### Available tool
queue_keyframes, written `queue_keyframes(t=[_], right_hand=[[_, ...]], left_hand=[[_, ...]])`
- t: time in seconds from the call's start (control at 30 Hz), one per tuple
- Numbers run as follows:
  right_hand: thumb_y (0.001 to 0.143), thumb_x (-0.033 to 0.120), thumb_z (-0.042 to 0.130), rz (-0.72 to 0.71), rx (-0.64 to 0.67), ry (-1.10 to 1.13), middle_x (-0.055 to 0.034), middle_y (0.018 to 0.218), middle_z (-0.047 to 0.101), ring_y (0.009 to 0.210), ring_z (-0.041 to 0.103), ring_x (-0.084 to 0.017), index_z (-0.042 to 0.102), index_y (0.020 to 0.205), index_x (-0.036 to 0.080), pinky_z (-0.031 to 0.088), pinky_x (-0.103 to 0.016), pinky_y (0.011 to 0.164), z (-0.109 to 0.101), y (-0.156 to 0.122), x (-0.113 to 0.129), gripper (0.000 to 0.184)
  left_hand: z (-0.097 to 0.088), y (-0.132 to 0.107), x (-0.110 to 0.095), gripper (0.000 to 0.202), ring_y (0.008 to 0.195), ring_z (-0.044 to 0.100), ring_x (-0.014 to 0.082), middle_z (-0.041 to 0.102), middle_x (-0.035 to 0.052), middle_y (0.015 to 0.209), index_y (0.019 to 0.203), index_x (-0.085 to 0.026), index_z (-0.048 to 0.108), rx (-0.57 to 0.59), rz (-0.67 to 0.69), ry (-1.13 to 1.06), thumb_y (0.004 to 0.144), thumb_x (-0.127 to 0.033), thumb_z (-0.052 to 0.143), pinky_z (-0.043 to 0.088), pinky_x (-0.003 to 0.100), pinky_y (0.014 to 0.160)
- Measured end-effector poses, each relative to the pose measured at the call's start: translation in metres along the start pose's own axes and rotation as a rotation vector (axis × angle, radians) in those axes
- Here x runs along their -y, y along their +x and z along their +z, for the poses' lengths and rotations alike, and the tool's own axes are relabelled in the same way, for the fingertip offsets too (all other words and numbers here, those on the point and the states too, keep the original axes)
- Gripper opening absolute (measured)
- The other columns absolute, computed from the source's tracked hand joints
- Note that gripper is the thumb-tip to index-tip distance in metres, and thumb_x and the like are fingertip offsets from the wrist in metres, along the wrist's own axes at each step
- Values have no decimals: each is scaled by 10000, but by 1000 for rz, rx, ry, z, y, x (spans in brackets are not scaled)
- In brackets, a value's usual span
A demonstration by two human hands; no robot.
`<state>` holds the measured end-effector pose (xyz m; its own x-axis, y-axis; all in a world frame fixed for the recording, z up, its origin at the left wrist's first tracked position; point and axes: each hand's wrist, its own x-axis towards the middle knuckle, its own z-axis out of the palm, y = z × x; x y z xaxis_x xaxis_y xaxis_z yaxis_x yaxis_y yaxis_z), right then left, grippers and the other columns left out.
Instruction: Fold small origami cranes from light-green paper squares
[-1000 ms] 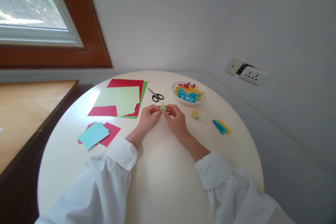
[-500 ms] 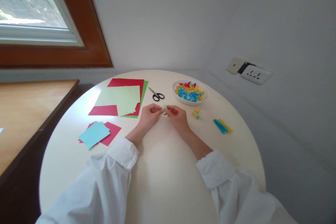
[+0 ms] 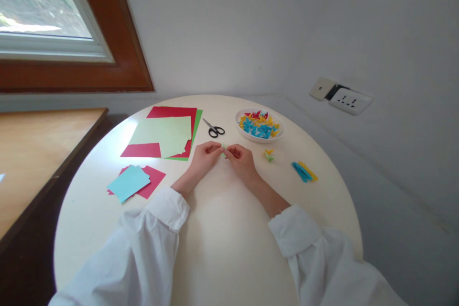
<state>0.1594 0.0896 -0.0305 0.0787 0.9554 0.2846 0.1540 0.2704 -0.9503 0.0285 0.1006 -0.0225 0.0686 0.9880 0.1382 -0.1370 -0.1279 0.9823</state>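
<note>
Between my two hands is a small piece of light green folded paper (image 3: pixel 223 152), mostly covered by the fingertips. My left hand (image 3: pixel 205 157) pinches its left side, and my right hand (image 3: pixel 241 159) pinches it from the right, the thumbs nearly meeting. Just beyond them lie black-handled scissors (image 3: pixel 216 131), blades pointing away to the left. Right of my right hand, a little yellow and green folded paper piece (image 3: pixel 268 155) rests on the table. A white dish (image 3: pixel 260 140) behind it holds many tiny folded paper shapes in red, yellow and blue.
Light green sheets (image 3: pixel 161 130) lie over red and green paper at the back left of the round white table (image 3: pixel 229 248). Nearer sit light blue cards (image 3: pixel 129 183) on pinkish-red ones. Blue and yellow folded strips (image 3: pixel 304 172) lie at right. Walls border the far and right sides.
My fingers have shifted slightly on the light green paper, the right hand edging left, so less of it sticks up above the fingertips. Everything else stays in place.
</note>
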Motion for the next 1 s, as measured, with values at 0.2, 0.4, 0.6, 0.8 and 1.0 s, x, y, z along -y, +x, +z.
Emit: queue_keyframes(t=[0.2,0.4,0.6,0.8,1.0], right_hand=[[632,424,672,52,22,51,-14,610,657,571,610,-158,611,666,188,494,-284,582,1,0,3,247],[644,434,671,59,76,8,-2,572,644,573,618,-161,579,618,193,484,-279,570,1,-1,4,260],[607,412,713,92,102,87,-5,593,668,609,661,-179,575,623,194,526,-308,625,1,-2,5,259],[538,277,743,159,81,213,11,608,669,595,653,-155,596,685,186,537,-309,664,2,-1,3,228],[544,277,732,134,-14,260,22,650,661,606,626,-136,610,749,194,530,-304,652,1,3,0,253]], left_hand=[[-1,2,2,190,540,540,102,610,-25,572,624,-164,622,-21,4,-29,589,-316,731,409,232,558],[0,1,1,186,555,552,107,627,-9,603,655,-154,633,-23,-11,-34,597,-305,725,417,234,565],[1,-1,-4,189,544,547,110,608,-14,576,643,-152,619,-5,-26,-69,602,-309,716,418,243,565],[0,0,-5,194,557,525,88,579,-32,557,594,-151,608,-61,-79,-231,561,-279,750,410,223,577],[-2,1,-4,216,569,558,84,608,-22,556,620,-144,622,-87,-117,-294,539,-277,771,445,233,643]])
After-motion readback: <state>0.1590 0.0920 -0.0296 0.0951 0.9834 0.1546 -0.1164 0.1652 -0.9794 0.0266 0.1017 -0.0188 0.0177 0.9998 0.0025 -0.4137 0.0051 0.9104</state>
